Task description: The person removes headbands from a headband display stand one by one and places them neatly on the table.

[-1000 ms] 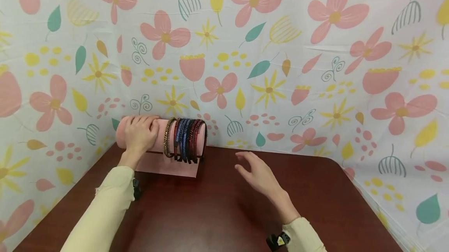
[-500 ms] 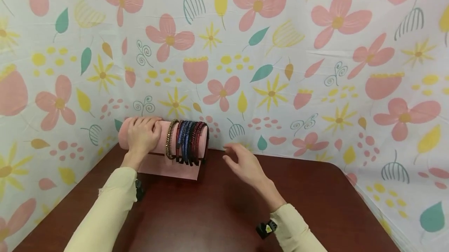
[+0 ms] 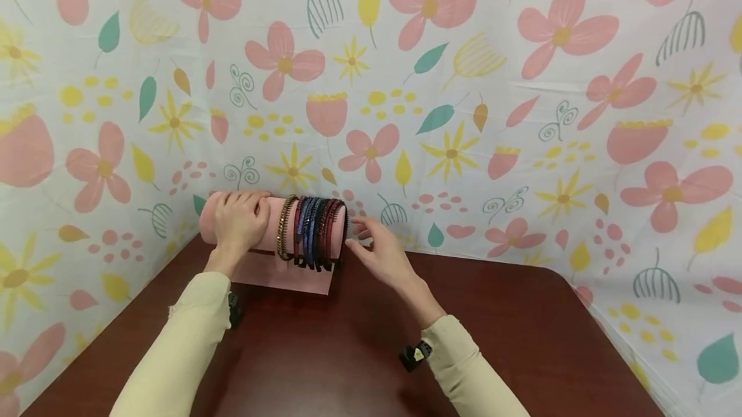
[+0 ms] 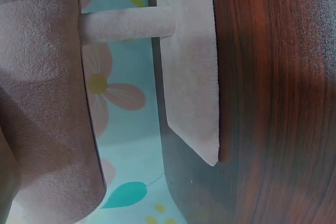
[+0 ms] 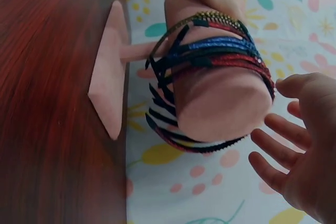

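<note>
On the table's far left stands a pink plush headband stand (image 3: 272,218), a horizontal roll on a post and flat base (image 3: 295,280). Toothed headbands in blue, black and red (image 3: 313,233) circle the roll's right end; a gold headband (image 3: 284,227) sits a little left of them. My left hand (image 3: 239,220) grips the roll's left part from above, fingers curved over the top. Just off the roll's right end is my right hand (image 3: 384,252). In the right wrist view its fingers (image 5: 273,150) are spread and slightly bent, holding nothing, with the thumb close to the red headbands (image 5: 241,61).
The dark reddish-brown table (image 3: 324,359) carries the stand close to its back left corner. A floral cloth (image 3: 464,114) hangs behind and along the left side. Black wrist straps (image 3: 415,356) are worn at both cuffs.
My right hand has moved left, from well right of the stand to beside the roll's end. My left hand keeps its hold on the roll. The head view has shifted slightly.
</note>
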`<state>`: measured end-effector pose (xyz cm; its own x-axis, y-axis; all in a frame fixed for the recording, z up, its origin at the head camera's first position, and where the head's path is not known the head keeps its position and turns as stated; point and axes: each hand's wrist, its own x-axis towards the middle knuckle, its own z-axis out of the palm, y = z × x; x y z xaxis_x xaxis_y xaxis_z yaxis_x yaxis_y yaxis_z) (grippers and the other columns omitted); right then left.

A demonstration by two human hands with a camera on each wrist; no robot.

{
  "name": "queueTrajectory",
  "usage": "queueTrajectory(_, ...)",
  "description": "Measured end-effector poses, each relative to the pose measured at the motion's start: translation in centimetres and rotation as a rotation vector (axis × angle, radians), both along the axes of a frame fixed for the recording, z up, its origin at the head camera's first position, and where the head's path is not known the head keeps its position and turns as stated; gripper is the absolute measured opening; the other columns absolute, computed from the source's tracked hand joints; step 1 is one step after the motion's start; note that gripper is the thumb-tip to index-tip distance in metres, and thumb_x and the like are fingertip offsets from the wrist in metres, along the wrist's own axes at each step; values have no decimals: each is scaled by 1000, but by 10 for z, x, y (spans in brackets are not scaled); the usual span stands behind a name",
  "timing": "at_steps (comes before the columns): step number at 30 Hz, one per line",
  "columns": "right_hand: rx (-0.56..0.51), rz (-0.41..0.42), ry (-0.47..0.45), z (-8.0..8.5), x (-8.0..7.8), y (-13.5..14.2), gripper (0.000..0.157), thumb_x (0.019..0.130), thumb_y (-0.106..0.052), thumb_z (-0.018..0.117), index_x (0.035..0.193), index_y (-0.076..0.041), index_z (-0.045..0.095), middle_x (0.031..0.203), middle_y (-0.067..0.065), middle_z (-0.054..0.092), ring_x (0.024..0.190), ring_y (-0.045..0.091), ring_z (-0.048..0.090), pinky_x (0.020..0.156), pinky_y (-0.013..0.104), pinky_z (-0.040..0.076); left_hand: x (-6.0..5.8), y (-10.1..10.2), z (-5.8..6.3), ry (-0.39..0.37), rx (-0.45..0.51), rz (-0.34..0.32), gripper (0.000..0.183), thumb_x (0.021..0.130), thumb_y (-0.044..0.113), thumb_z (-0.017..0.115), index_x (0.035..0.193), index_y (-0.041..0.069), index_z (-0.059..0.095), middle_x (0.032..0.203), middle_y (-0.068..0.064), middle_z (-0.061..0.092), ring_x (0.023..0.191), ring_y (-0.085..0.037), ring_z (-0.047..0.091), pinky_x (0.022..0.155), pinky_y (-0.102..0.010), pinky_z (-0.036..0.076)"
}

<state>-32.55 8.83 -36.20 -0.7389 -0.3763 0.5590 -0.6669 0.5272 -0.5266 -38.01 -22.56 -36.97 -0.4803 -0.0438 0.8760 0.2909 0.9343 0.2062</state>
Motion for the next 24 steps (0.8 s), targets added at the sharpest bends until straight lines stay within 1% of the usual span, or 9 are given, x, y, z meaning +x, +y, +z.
queueTrajectory(2,-3,9,5,1,-5,-7,49,96,-30,65,140,-16,52,123,10,58,107,26,63,83,41,56,-3,-1,3,7,1,1,36,95,28,45,101,14,78,102,-7,76,101,-33,66,104,-50,40)
queueTrajectory(4,-7,13,8,3,-11,-13,55,95,-33,66,144,-17,48,129,10,52,109,25,61,83,40,56,-4,-1,7,13,5,1,37,95,28,45,101,14,78,102,-8,76,102,-33,66,104,-50,40)
queueTrajectory(8,-27,11,24,2,-18,-23,63,93,-36,68,148,-19,43,136,8,44,112,23,57,85,43,56,-6,1,11,5,7,6,37,95,29,43,101,15,78,104,-6,76,103,-32,66,105,-49,39)
queueTrajectory(11,-26,5,35,-2,-19,-27,67,91,-36,71,149,-19,42,143,10,39,126,27,51,95,49,53,-7,3,8,8,2,4,37,95,28,44,100,14,78,103,-6,76,102,-32,66,105,-49,40)
queueTrajectory(14,-16,23,15,-8,-20,-29,72,90,-35,72,151,-20,38,153,12,31,142,30,39,106,53,45,-7,4,4,24,5,-6,35,94,26,46,98,13,78,101,-7,77,101,-32,66,104,-49,41)
queueTrajectory(15,-12,31,2,-10,-21,-30,73,90,-34,72,152,-21,36,155,11,28,145,30,35,108,53,43,-6,4,3,30,8,-8,34,94,25,46,97,13,78,101,-7,77,100,-32,66,104,-50,41)
queueTrajectory(17,-11,52,-18,-13,-22,-32,76,90,-32,73,154,-21,34,158,11,24,147,30,30,110,54,42,-4,4,1,35,13,-10,34,94,25,47,97,13,78,101,-7,77,100,-32,66,103,-50,41)
queueTrajectory(20,-14,61,-27,-18,-24,-35,76,90,-29,73,154,-22,33,159,8,22,146,28,32,108,52,43,-3,3,-2,34,15,-12,34,94,25,47,98,14,78,101,-7,77,100,-33,66,103,-50,41)
queueTrajectory(24,-30,67,-6,-22,-25,-38,74,91,-23,72,154,-21,33,157,7,24,139,27,40,98,48,51,-1,0,-4,35,17,-8,34,94,25,47,98,13,78,101,-7,77,100,-33,67,103,-50,41)
